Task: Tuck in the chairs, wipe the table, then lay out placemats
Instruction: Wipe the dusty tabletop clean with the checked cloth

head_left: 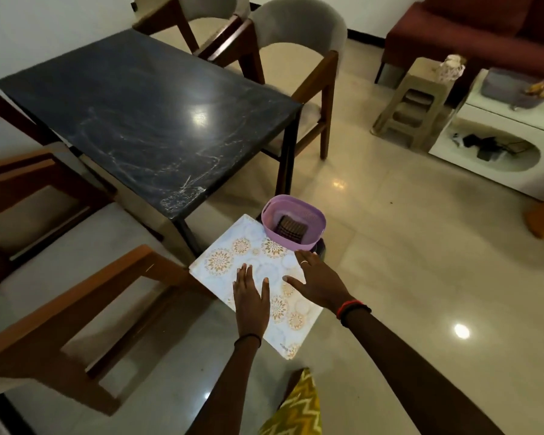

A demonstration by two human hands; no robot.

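Reaching down with both hands here: the left hand (252, 298) and right hand (319, 282) are spread over the placemat (230, 259) with fingers straight, so neither grip is clamped on anything. I can't tell if the palms actually touch it or just hover.

The mat sits low, just off the near right corner of the dark worktop (145, 114), on some support I can't make out. My guess is it's light, thin and fairly stiff with a slick printed face, so flat palms would probably just skate on it. Pinching two opposite edges looks like the safer hold.

The purple basket (272, 229) sits at the mat's far right corner and may overlap it, with a dark folded thing (291, 230) inside. Lifting that corner carelessly could tip the basket. The near left chair (76, 309) is pulled out, and its wooden arm is right beside the mat's left edge. It stands between the person and the worktop's near side.
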